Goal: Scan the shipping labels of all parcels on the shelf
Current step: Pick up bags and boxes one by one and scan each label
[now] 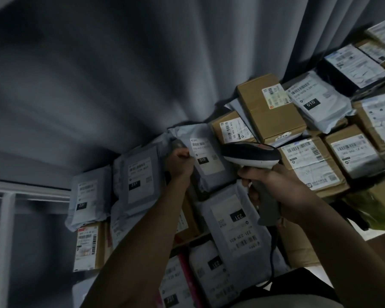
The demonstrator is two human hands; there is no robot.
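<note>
You are holding the grey parcel (206, 158) up with your left hand (182, 163), fingers curled and pinching its left edge right by the white shipping label (206, 155) marked 010. Your right hand (273, 187) is gripping the handle of the scanner (251, 154), fingers wrapped fully round it; whether a finger is pressing the trigger cannot be told. The scanner head is sitting just right of the label, nearly touching the parcel, its nose aiming left and slightly far, toward the label's right side. The label's long axis is running from far-left to near-right, barcode strip at its far end, so the barcode is lying left and a bit far of the scanner nose. Your right hand is the one doing the aiming; the left is only steadying the parcel. This parcel is resting on top of a crowded pile on the shelf (0, 218): more grey mailers to the left and near, cardboard boxes (269, 107) to the right and far, most with labels facing up. Many labels probably remain to scan. Blur is softening the print.
</note>
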